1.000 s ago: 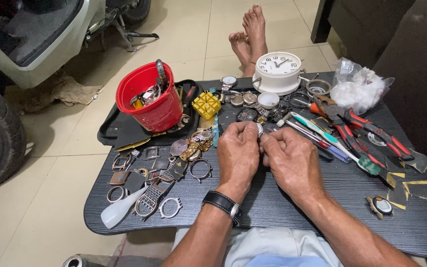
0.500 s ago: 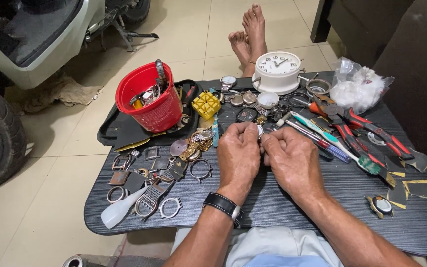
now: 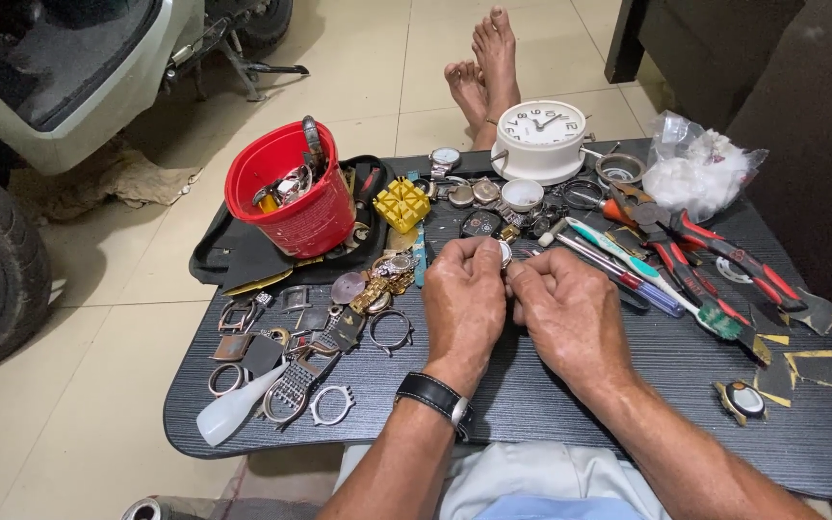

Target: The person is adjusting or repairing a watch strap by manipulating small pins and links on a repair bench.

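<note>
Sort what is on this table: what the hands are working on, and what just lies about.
In hand: left hand and right hand pinch a small round watch part.

Lying about: red cup, white clock, yellow block, pliers, toothbrush.

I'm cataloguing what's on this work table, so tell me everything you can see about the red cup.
The red cup looks like glossy plastic, round and tapering toward its base. It stands upright at the table's back left, on a black pouch. It is filled with metal watch parts, and a dark strap or tool pokes above its rim. A yellow block sits just to its right. Neither hand touches it.
</note>
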